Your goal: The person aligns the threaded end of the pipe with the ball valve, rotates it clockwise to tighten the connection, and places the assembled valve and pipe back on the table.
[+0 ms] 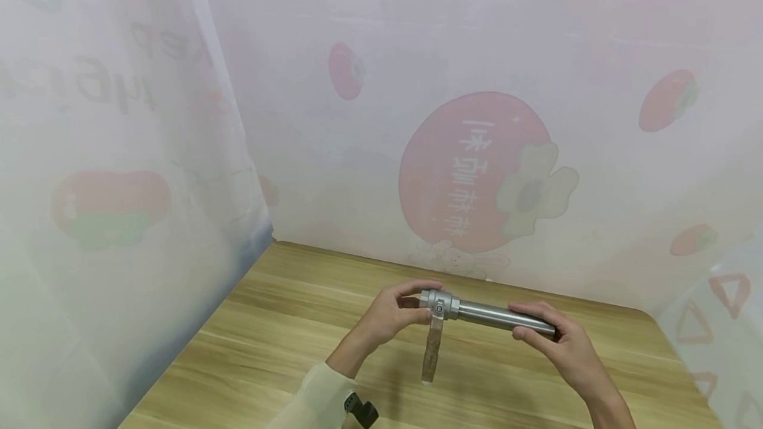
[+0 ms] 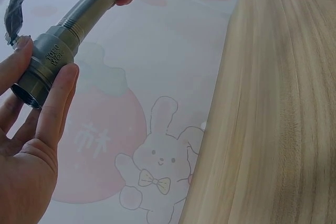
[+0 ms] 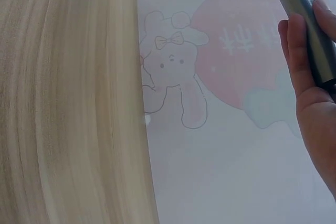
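A metal ball valve (image 1: 439, 304) sits on the end of a straight steel pipe (image 1: 495, 318), and the two are held up over the table. Thumb and fingers of my left hand (image 1: 390, 313) pinch the valve body at its free end; in the left wrist view its open threaded mouth (image 2: 30, 94) faces my palm. The valve's lever handle (image 1: 432, 351), covered in a wrinkled wrap, points toward me. At the pipe's far end, my right hand (image 1: 563, 346) grips it between thumb and fingers. Threads (image 2: 71, 27) show where the pipe meets the valve.
Below the hands lies a wood-grain table (image 1: 286, 303). Pale curtains (image 1: 310, 171) printed with red fruit and a rabbit hang behind it and at both sides. A small black device (image 1: 360, 410) is on my left sleeve (image 1: 322, 396).
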`<state>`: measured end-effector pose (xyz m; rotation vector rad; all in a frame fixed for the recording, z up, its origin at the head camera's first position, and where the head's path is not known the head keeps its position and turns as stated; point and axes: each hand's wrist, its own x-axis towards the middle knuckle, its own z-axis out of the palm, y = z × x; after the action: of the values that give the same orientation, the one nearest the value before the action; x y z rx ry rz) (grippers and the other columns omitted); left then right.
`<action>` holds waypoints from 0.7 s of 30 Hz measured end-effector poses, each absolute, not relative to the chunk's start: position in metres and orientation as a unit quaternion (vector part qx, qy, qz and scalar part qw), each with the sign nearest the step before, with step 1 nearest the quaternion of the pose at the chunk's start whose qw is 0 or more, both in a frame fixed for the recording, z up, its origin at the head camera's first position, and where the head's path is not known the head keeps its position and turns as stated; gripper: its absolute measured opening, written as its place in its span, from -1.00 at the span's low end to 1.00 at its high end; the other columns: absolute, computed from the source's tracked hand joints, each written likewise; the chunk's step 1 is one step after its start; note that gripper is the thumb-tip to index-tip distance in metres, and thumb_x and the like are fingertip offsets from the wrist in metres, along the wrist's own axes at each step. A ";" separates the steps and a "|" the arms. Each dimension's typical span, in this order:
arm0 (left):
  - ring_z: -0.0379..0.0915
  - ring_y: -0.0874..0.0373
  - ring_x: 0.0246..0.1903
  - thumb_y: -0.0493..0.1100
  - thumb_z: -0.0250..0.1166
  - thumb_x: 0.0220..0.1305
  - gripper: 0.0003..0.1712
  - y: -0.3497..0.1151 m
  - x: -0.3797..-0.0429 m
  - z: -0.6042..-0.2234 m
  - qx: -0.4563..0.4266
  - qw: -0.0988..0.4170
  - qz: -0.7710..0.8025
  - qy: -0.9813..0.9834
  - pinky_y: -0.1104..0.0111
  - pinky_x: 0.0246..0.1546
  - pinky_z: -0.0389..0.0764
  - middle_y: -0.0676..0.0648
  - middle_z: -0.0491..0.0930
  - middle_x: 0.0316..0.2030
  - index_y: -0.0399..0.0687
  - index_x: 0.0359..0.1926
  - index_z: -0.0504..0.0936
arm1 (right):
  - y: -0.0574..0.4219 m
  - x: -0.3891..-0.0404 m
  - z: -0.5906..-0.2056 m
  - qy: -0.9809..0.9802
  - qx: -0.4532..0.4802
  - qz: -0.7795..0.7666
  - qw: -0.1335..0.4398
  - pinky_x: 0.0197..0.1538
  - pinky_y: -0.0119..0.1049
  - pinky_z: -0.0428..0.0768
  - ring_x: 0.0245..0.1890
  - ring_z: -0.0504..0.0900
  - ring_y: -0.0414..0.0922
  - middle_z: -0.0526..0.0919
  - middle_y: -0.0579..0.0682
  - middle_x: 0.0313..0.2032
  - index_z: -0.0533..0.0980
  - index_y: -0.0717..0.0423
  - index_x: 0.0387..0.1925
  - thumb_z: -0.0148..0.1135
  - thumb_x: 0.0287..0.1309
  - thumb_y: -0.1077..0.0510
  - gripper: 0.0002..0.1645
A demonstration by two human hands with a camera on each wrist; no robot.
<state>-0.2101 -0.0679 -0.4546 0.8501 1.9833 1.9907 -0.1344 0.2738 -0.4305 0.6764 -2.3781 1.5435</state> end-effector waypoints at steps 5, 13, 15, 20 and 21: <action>0.68 -0.16 0.13 -0.25 0.45 0.42 -0.41 -0.068 -0.210 -0.454 0.292 0.100 0.673 0.673 0.20 0.10 0.85 -0.31 0.57 0.32 -0.04 0.44 0.62 | 0.275 -0.135 -0.431 -0.811 0.221 0.531 0.105 0.01 -0.43 0.80 -0.05 0.75 -0.24 0.75 -0.24 0.12 0.63 0.18 0.33 0.37 0.42 0.36 -0.51; 0.68 -0.12 0.11 -0.23 0.46 0.42 -0.40 -0.068 -0.211 -0.455 0.297 0.098 0.671 0.672 0.20 0.09 0.86 -0.31 0.58 0.31 -0.03 0.45 0.62 | 0.275 -0.137 -0.431 -0.797 0.220 0.556 0.088 0.01 -0.34 0.84 -0.17 0.82 -0.19 0.78 -0.28 0.10 0.60 0.32 0.33 0.29 0.46 0.42 -0.54; 0.69 -0.10 0.11 -0.21 0.46 0.43 -0.40 -0.069 -0.211 -0.455 0.300 0.098 0.671 0.671 0.19 0.09 0.86 -0.32 0.58 0.31 -0.04 0.45 0.61 | 0.275 -0.137 -0.431 -0.793 0.225 0.559 0.088 0.01 -0.33 0.84 -0.18 0.82 -0.18 0.78 -0.26 0.10 0.61 0.32 0.33 0.29 0.45 0.42 -0.54; 0.69 -0.12 0.12 -0.19 0.47 0.43 -0.40 -0.069 -0.211 -0.455 0.300 0.098 0.670 0.672 0.19 0.10 0.85 -0.31 0.58 0.32 -0.02 0.45 0.62 | 0.274 -0.137 -0.433 -0.785 0.243 0.561 0.099 -0.01 -0.31 0.85 -0.14 0.81 -0.21 0.74 -0.13 0.17 0.61 0.33 0.33 0.28 0.43 0.46 -0.52; 0.69 -0.13 0.13 -0.19 0.46 0.43 -0.41 -0.069 -0.211 -0.455 0.298 0.098 0.670 0.673 0.20 0.10 0.85 -0.30 0.58 0.32 -0.01 0.45 0.62 | 0.274 -0.137 -0.433 -0.783 0.246 0.562 0.101 -0.02 -0.29 0.86 -0.13 0.81 -0.22 0.73 -0.12 0.19 0.61 0.34 0.32 0.28 0.42 0.47 -0.52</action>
<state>-0.2107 -0.0687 -0.4553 0.8824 1.9918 1.9815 -0.1368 0.2742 -0.4330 0.7274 -2.3131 1.6606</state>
